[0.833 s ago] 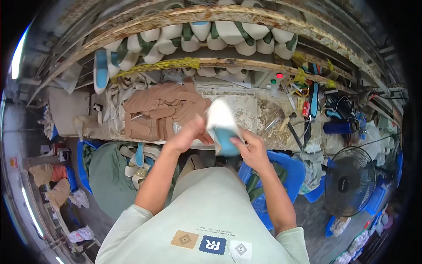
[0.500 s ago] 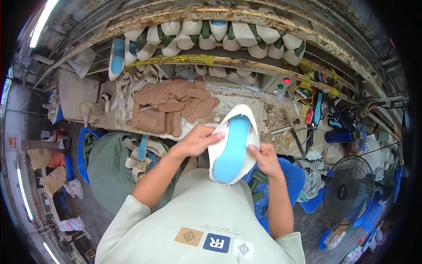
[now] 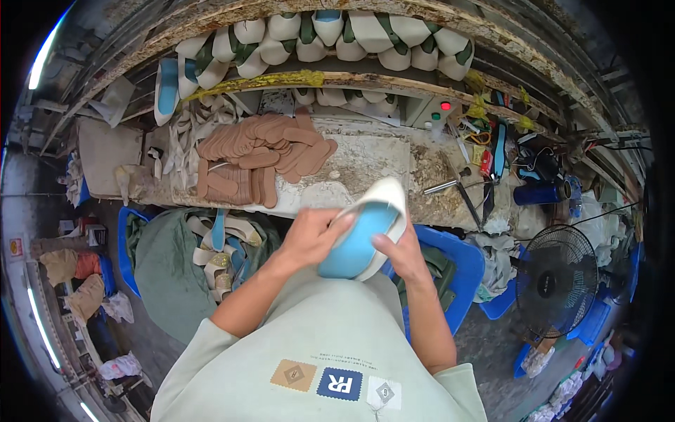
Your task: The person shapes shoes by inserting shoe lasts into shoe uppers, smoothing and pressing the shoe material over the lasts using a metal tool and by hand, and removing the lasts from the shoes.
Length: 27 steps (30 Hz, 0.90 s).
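Observation:
A white shoe upper with a blue insole [image 3: 360, 241] is held in front of my chest, blurred by motion and leaning with its pointed toe up and to the right. My left hand [image 3: 307, 239] grips its left edge, thumb lying over the rim. On the opposite side my right hand [image 3: 403, 252] clasps the other edge, its thumb pressing near the inside. Just beyond my hands, brown insoles [image 3: 264, 151] lie heaped and stacked on the worn bench [image 3: 358, 151].
White shoes with green parts [image 3: 309, 39] fill the rack above the bench. Blue bins stand below, one with green pieces [image 3: 457, 271], another beside a green cloth [image 3: 169, 260]. A black fan [image 3: 555, 285] stands at right, near a dark blue flask [image 3: 538, 194].
The shoe has come down and to the left, tilting further, with both hands still on it. The whole view has shifted slightly.

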Each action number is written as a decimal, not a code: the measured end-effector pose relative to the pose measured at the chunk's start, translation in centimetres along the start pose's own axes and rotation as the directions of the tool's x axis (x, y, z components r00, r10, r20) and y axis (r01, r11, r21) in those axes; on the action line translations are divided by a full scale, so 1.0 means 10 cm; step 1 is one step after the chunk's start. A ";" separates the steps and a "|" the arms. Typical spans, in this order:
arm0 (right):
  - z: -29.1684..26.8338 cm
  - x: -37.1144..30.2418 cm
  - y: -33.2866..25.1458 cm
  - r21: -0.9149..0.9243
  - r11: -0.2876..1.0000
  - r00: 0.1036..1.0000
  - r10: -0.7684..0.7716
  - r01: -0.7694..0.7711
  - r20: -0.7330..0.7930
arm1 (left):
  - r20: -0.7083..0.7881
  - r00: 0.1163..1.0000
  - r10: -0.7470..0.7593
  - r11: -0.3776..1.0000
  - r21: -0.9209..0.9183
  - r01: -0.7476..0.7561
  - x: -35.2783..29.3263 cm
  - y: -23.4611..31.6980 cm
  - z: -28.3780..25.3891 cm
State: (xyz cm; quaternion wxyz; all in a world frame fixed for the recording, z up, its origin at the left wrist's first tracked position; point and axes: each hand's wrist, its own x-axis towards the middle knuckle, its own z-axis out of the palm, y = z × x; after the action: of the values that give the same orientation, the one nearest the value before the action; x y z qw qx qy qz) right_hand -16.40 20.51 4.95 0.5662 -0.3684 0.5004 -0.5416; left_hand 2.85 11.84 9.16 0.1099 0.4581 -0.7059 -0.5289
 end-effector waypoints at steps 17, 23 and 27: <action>0.10 0.28 0.00 -0.255 0.899 0.748 0.438 -0.356 0.499 | -0.231 0.973 0.016 0.443 -0.871 -0.214 0.47 -1.53 -0.15; -2.95 1.19 2.18 -0.593 0.376 0.657 0.058 -0.712 -0.752 | 0.071 0.946 -0.315 0.306 -0.937 0.172 -0.03 -0.90 -0.10; -3.84 1.17 2.59 -0.561 0.148 0.578 0.125 -0.815 -0.807 | 0.186 0.882 -0.434 0.184 -0.940 0.289 -0.25 -1.02 0.29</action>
State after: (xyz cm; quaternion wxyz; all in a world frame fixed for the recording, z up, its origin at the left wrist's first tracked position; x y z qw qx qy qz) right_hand -48.19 17.54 -30.65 0.2153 -0.2327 0.9483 -0.0175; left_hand 7.78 15.45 0.11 0.2749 0.4847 -0.1127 -0.8227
